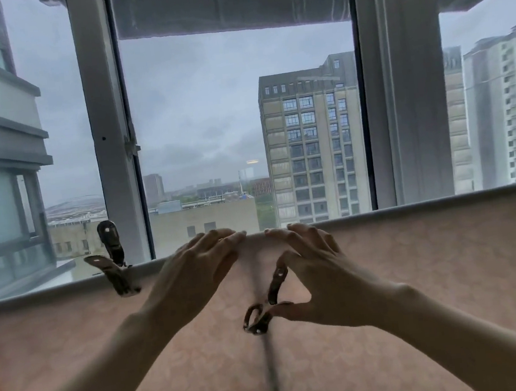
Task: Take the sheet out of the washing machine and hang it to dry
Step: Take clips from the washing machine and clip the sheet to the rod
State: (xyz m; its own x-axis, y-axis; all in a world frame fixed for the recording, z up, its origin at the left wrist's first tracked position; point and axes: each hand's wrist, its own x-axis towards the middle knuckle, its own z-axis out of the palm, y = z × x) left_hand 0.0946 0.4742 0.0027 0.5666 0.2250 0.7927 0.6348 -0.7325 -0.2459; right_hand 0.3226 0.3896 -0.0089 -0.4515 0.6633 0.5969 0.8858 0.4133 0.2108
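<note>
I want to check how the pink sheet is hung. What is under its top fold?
Only the sheet shows; whatever rail or line carries it is covered. On the fold rest the left hand and the right hand, which pinches a metal clip. Another clip grips the fold further left.

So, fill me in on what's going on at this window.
A person is hanging a pink sheet over a rail in front of the window. The left hand rests its fingers on the sheet's top fold, while the right hand pinches a metal clip, not yet fastened on. Another metal clip already grips the fold further left.
</note>
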